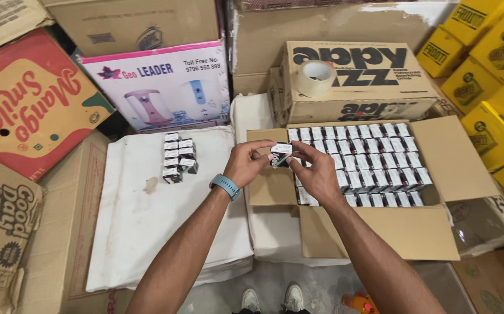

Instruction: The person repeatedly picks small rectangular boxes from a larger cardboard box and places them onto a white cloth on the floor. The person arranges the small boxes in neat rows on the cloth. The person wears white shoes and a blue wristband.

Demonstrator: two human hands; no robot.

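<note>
**Both hands pinching one small box over the open carton**

Largest first: cartons ring you. Red carton far left, white-and-pink appliance carton behind the middle, yellow cartons stacked at right, brown closed carton straight ahead with a tape roll lying on its top.

Open carton sits in front of you to the right, flaps folded out, packed with rows of small black-and-white boxes standing on end. The near-left corner of the rows is hidden behind your right hand.

White sheet covers the low surface at left. On it, near the back edge, is a short stack of the same small boxes, two columns side by side, well apart from your hands.

Your left hand, blue watch band at the wrist, and your right hand meet over the left flap of the open carton. Between them is the small box, held tilted above the flap edge, just beside the first row in the carton.

Grip state: both pressed onto the small box. Left thumb and fingers pinch its left end, right fingertips pinch its right end. Can't tell whether the box is opened or sealed; too small.

Your shoes show at the bottom edge on the floor, between the sheet and the open carton.
</note>
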